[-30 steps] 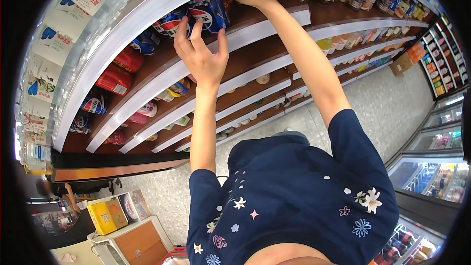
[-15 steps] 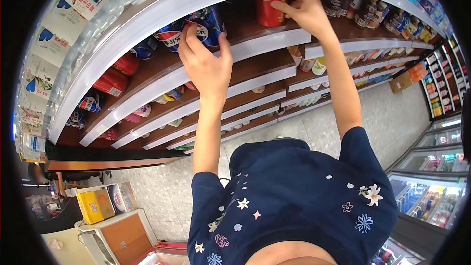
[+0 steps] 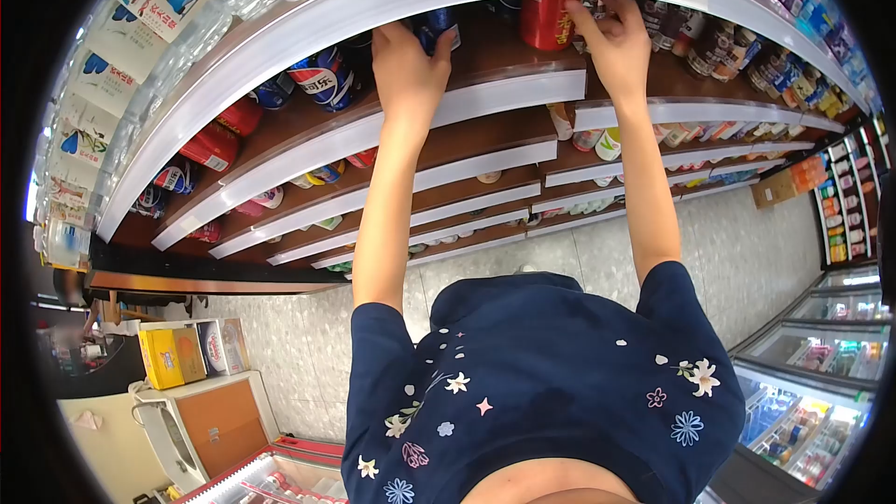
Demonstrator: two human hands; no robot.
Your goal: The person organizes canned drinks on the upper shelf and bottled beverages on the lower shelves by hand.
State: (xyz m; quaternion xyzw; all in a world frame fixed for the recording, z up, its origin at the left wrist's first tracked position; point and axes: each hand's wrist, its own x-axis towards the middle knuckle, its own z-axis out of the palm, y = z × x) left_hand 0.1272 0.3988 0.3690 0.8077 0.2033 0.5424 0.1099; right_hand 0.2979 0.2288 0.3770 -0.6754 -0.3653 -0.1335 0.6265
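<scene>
On the upper brown shelf, my left hand (image 3: 411, 67) is wrapped round a dark blue can (image 3: 435, 30), its fingertips partly hidden under the shelf edge above. Just left of it stands a blue cola can (image 3: 323, 79) with a red and white mark. My right hand (image 3: 616, 45) touches the right side of a red can (image 3: 548, 22) with gold lettering, thumb against its front and fingers partly behind it. Bare brown shelf lies between the two hands.
More red cans (image 3: 209, 147) stand at the left of the shelf, dark bottles (image 3: 719, 51) at the right. White price rails (image 3: 509, 91) edge the shelves. Water bottles line the shelf above. Glass-fronted coolers (image 3: 793, 411) stand at lower right.
My left hand has moved right and deeper into the shelf with a blue can, leaving another blue can at its left. The red can and my right hand sit slightly further right.
</scene>
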